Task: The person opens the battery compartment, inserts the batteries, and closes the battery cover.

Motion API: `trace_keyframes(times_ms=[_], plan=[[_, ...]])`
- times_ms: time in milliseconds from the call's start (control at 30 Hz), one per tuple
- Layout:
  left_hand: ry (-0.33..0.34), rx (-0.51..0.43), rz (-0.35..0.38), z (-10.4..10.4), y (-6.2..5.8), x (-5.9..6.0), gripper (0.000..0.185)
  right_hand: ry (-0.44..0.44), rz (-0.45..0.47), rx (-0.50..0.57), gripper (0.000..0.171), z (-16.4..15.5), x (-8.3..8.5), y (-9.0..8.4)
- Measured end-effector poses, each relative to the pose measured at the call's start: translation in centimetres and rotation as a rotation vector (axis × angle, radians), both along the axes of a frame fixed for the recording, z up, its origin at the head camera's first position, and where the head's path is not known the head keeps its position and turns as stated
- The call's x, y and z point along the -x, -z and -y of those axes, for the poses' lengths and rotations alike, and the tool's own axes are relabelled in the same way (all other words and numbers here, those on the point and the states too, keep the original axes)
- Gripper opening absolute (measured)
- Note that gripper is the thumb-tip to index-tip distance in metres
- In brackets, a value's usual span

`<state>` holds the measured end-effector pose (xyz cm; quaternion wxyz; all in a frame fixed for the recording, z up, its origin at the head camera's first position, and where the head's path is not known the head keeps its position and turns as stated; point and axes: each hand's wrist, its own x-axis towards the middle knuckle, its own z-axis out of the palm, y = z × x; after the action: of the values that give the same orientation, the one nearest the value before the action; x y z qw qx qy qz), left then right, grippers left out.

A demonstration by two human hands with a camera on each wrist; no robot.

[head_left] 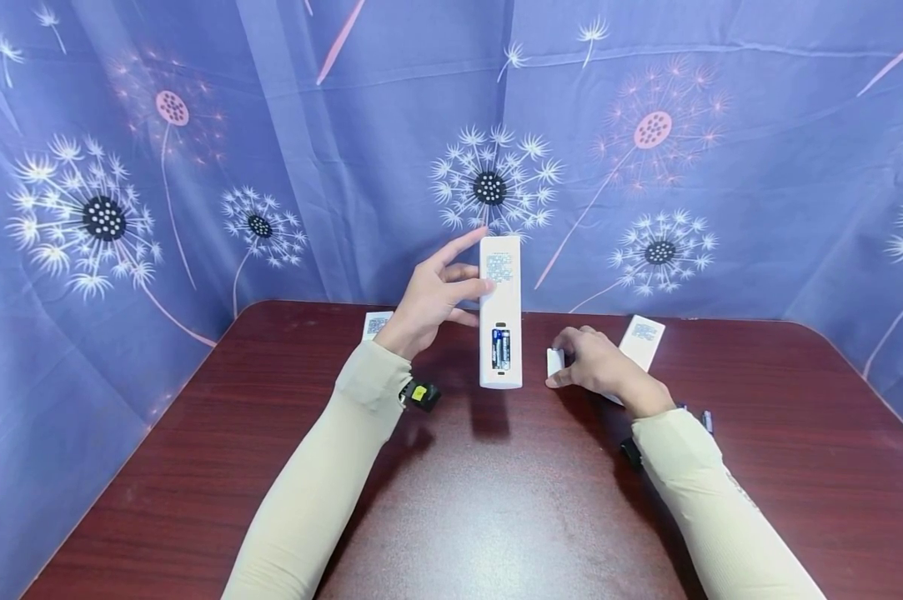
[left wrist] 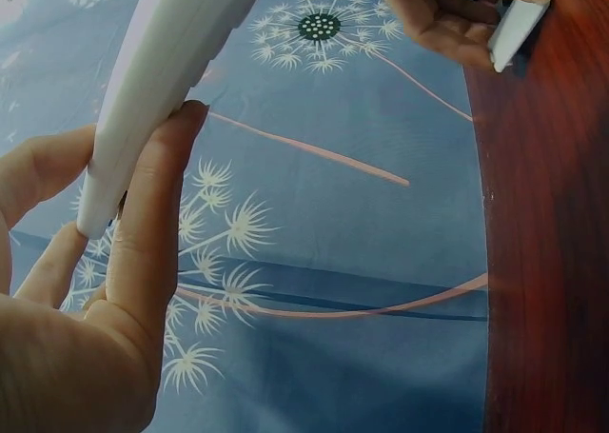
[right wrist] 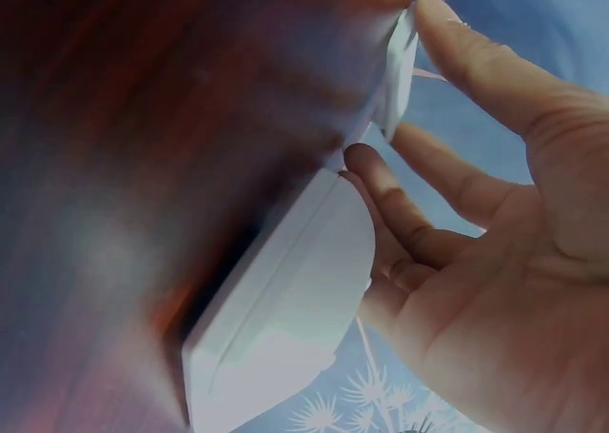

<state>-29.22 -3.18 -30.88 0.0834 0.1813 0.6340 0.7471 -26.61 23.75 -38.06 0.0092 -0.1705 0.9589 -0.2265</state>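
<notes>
Left hand [head_left: 428, 304] grips the upright remote [head_left: 500, 310]; right hand [head_left: 594, 367] pinches the battery cover [head_left: 555, 362] on the table [head_left: 496, 500]

Glossy wood table [head_left: 496, 500] — smooth plastic remote [head_left: 500, 287].

A dark reddish-brown wooden counter [head_left: 496, 500] with rounded far corners fills the lower half of the head view, its glossy grain catching a soft, even light from above. Behind it and along both sides hangs a blue-violet cloth backdrop [head_left: 346, 125], falling in loose folds and creases right down to the counter's edge. The cloth is printed with white dandelion heads that have dark dotted centres, paler pink ones among them, and long thin pink stems slanting across; it closes off everything behind, so no wall, floor or window shows past it.
</notes>
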Motion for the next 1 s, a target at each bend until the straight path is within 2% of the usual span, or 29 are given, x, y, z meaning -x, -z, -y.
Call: trace_keyframes(times_ms=[267,533,633,800,1000], plan=[[0.002,-0.004,0.004,0.0,0.0,0.0,0.074,0.023,0.026,0.136,0.048,-0.2,0.0,0.0],[-0.001,-0.008,0.007,0.1,0.0,0.0,0.074,-0.002,-0.011,0.192,0.040,-0.7,0.1,0.3],[-0.002,-0.009,0.003,0.1,0.0,0.1,0.074,-0.007,0.053,0.296,0.040,-0.8,0.2,0.5],[0.000,-0.012,-0.001,0.2,-0.1,0.1,0.074,-0.023,0.189,0.539,0.043,-1.1,0.1,0.5],[-0.006,-0.018,-0.001,0.3,-0.1,0.1,0.075,-0.028,0.212,0.671,0.045,-1.3,-0.1,0.1]])
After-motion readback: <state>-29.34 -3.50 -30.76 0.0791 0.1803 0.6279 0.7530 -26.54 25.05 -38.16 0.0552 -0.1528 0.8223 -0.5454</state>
